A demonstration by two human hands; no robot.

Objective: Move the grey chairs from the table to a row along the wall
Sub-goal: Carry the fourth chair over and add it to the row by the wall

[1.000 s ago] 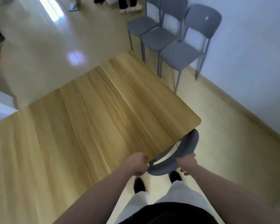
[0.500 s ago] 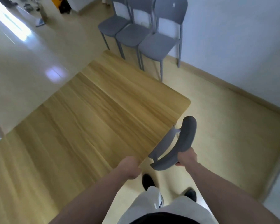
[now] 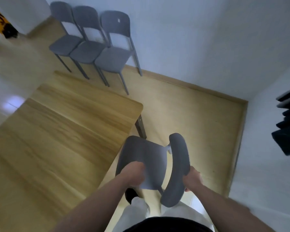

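Both hands gripping the grey chair [image 3: 141,158]: left hand [image 3: 134,173] on its seat, right hand [image 3: 192,179] on the backrest, just beside the wooden surface [image 3: 60,131].

Grey chair [image 3: 146,158] beside the corner of the wooden table [image 3: 65,139], its seat gripped by the left hand [image 3: 134,173] and its backrest by the right hand [image 3: 192,179]. Three matching chairs [image 3: 90,49] stand side by side along the white wall [image 3: 191,39].

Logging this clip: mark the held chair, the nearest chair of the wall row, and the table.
held chair [image 3: 178,166], head view, on its backrest.
nearest wall chair [image 3: 112,60], head view, on its seat.
table [image 3: 65,131], head view, on its bare wooden top.
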